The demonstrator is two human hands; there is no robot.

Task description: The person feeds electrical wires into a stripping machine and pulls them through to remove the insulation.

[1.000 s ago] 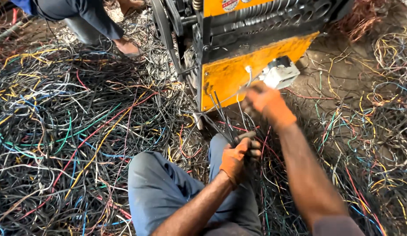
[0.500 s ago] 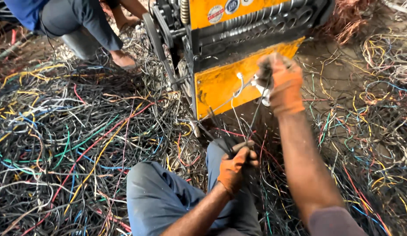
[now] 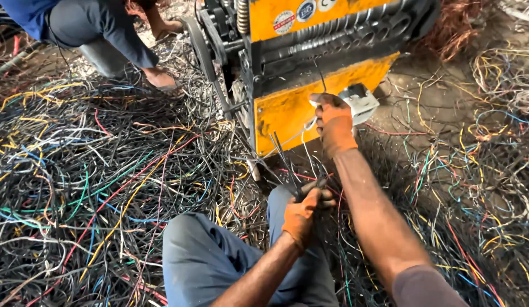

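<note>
Head view, nearest first: left hand (image 3: 303, 211) clenched round a bunch of dark wires (image 3: 284, 159) above the knee. Right hand (image 3: 332, 116) raised, pinching one thin wire (image 3: 321, 77) at the rollers of the yellow stripping machine (image 3: 287, 111). Judged early in the work: a great heap of unstripped cable (image 3: 94, 182) remains on the ground, while a reddish bare-copper tangle (image 3: 455, 25) lies behind. Machine top is cut off; the wire's entry point is hard to make out. Another person's legs (image 3: 105, 34) sit at far left.

Right hand (image 3: 334, 120) raised, left hand (image 3: 303, 213) fisted low
</note>
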